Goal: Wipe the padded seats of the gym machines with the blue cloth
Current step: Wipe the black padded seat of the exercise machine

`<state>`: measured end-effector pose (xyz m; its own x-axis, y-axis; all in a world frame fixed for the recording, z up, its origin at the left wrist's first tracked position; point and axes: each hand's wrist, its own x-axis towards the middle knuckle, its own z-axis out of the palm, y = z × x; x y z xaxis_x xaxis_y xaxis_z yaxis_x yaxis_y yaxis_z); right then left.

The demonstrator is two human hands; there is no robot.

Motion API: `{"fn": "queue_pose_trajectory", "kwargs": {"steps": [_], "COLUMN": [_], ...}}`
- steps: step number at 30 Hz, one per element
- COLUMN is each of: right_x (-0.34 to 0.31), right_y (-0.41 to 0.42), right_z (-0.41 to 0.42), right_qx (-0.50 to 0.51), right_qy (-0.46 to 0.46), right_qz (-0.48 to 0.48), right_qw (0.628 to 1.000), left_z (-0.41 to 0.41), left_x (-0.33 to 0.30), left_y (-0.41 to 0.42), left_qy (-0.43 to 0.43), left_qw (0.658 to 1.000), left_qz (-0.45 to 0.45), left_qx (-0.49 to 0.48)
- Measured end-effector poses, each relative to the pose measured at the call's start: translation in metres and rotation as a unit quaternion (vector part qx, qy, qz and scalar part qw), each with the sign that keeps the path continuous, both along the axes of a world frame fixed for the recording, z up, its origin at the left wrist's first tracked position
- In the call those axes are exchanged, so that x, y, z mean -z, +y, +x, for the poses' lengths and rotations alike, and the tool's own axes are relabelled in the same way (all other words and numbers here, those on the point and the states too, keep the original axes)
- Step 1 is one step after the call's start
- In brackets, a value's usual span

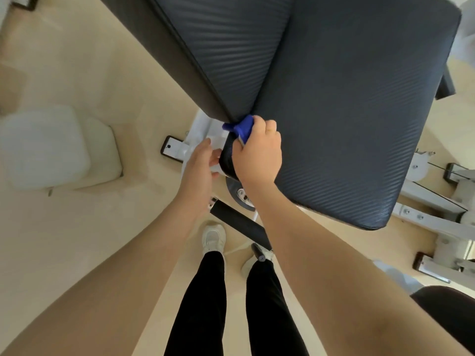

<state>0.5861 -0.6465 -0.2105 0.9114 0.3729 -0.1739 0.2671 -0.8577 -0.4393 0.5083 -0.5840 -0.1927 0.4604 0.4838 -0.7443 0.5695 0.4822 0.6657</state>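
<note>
Fingers of right hand clamping blue cloth at seat pad 9 o'clock corner, reaching seam; left hand hovering open, empty, beside frame.

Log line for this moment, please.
right hand: blue cloth at seat pad corner | left hand: open, empty

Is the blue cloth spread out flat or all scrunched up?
Scrunched up. The cloth is bunched inside the right hand, with only a small wad poking out at the corner of the seat.
</note>
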Motion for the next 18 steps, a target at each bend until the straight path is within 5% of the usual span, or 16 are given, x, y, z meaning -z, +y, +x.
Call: {"fn": "queue_pose_trajectory", "kwargs": {"steps": [8, 13, 18], "right_x": [-0.012, -0.019, -0.013], "right_y": [-0.036, -0.072, -0.053], "right_z": [-0.023, 0.02, -0.033], "right_qx": [-0.3, -0.086, -0.211], "right_qy": [-0.037, -0.045, -0.057], "right_qz": [-0.102, -0.159, -0.127], "right_qw": [0.948, 0.982, 0.968], "left_z": [0.012, 0.014, 0.02], "left_x": [-0.007, -0.004, -0.016], "left_y": [-0.007, -0.021, -0.045], "left_qy": [0.04, 0.042, 0.05], "left_qw": [0.996, 0.996, 0.988], "left_qz": [-0.028, 0.066, 0.117], "left_qx": [-0.069, 0.034, 0.09]}}
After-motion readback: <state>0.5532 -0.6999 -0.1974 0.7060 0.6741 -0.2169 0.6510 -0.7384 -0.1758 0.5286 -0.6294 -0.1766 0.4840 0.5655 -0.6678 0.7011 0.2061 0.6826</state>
